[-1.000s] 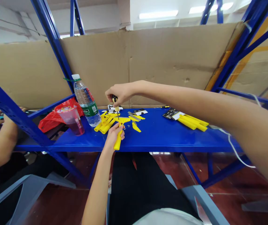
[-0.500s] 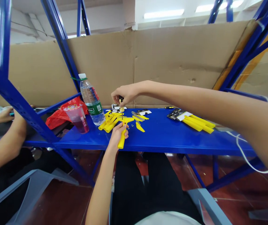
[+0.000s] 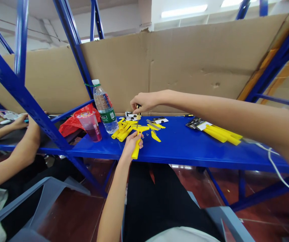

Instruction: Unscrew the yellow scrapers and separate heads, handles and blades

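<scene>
On a blue table [image 3: 179, 144], a tall bottle [image 3: 105, 116] stands at about ten o'clock from the left hand [image 3: 133, 143], and a bundle of yellow handles [image 3: 221, 133] lies at nearly three o'clock. A yellow T-shaped handle [image 3: 136, 151] is over the front edge of the table, with the left fingers wrapped around its grip. At twelve o'clock, higher, the right hand [image 3: 144, 102] has its fingers closed on the top of a screwdriver [image 3: 138, 117], which points down toward the T-shaped head. At two o'clock lie tiny bits [image 3: 147, 134], too small to identify.
</scene>
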A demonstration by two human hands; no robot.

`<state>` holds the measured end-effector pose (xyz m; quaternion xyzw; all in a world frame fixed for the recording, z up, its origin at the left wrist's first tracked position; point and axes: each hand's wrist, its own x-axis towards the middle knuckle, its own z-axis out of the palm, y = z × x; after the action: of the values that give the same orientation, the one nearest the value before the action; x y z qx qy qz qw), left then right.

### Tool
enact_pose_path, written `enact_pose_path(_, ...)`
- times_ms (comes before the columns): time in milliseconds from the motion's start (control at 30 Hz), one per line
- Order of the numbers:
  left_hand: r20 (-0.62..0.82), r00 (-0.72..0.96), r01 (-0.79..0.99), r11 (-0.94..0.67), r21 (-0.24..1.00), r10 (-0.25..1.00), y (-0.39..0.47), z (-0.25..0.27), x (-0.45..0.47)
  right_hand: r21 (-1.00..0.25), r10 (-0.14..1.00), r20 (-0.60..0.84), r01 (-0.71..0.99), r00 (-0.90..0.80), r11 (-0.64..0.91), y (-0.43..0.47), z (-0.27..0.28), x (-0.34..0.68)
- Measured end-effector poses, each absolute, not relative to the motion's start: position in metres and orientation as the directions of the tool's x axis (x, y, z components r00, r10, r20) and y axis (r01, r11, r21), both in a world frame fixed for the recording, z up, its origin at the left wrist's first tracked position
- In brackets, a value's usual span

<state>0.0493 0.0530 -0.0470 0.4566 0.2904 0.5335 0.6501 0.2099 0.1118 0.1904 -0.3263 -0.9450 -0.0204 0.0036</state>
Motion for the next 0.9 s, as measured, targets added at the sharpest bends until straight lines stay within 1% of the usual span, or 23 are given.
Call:
enact_pose_path(100, 0.112, 0.238, -0.435, 0.002, 0.900, 0.965, 0.048, -0.045, 0.051, -0.062, 0.543, -0.045, 0.545, -0.838, 0.836, 0.114, 0.194, 0.212)
enact_pose_path(167, 0.118, 0.235, -0.430, -0.006, 0.903, 0.965, 0.045, -0.043, 0.053, -0.070, 0.530, -0.062, 0.533, -0.846, 0.843, 0.112, 0.196, 0.211)
enact_pose_path(233, 0.122, 0.230, -0.425, -0.013, 0.905, 0.965, 0.044, -0.042, 0.054, 0.016, 0.578, -0.044, 0.578, -0.815, 0.816, 0.109, 0.195, 0.207)
enact_pose_path(333, 0.115, 0.227, -0.426, -0.007, 0.905, 0.967, 0.044, -0.042, 0.054, 0.204, 0.678, -0.037, 0.659, -0.734, 0.724, 0.105, 0.192, 0.202)
enact_pose_path(367, 0.112, 0.229, -0.422, -0.005, 0.906, 0.967, 0.044, -0.042, 0.054, 0.232, 0.689, -0.049, 0.662, -0.723, 0.712, 0.105, 0.191, 0.202)
enact_pose_path(433, 0.104, 0.232, -0.412, 0.000, 0.911, 0.967, 0.044, -0.042, 0.053, 0.205, 0.663, -0.078, 0.639, -0.744, 0.741, 0.108, 0.192, 0.205)
enact_pose_path(567, 0.087, 0.244, -0.393, 0.016, 0.919, 0.966, 0.043, -0.041, 0.053, 0.060, 0.576, -0.099, 0.573, -0.811, 0.817, 0.115, 0.196, 0.212)
enact_pose_path(633, 0.091, 0.245, -0.392, 0.012, 0.920, 0.965, 0.042, -0.041, 0.053, 0.042, 0.554, -0.106, 0.553, -0.826, 0.832, 0.116, 0.195, 0.212)
enact_pose_path(667, 0.097, 0.242, -0.393, 0.006, 0.919, 0.965, 0.042, -0.041, 0.053, 0.053, 0.553, -0.103, 0.551, -0.827, 0.833, 0.115, 0.194, 0.211)
enact_pose_path(733, 0.108, 0.230, -0.396, -0.009, 0.918, 0.967, 0.042, -0.041, 0.053, 0.112, 0.587, -0.083, 0.577, -0.806, 0.809, 0.113, 0.190, 0.208)
enact_pose_path(833, 0.116, 0.223, -0.392, -0.020, 0.920, 0.968, 0.042, -0.042, 0.054, 0.226, 0.696, -0.031, 0.674, -0.717, 0.704, 0.112, 0.186, 0.208)
enact_pose_path(867, 0.117, 0.225, -0.388, -0.021, 0.921, 0.967, 0.042, -0.042, 0.054, 0.237, 0.717, -0.028, 0.692, -0.696, 0.681, 0.112, 0.186, 0.209)
enact_pose_path(900, 0.117, 0.227, -0.385, -0.022, 0.923, 0.967, 0.042, -0.042, 0.054, 0.223, 0.719, -0.036, 0.696, -0.694, 0.683, 0.113, 0.187, 0.212)
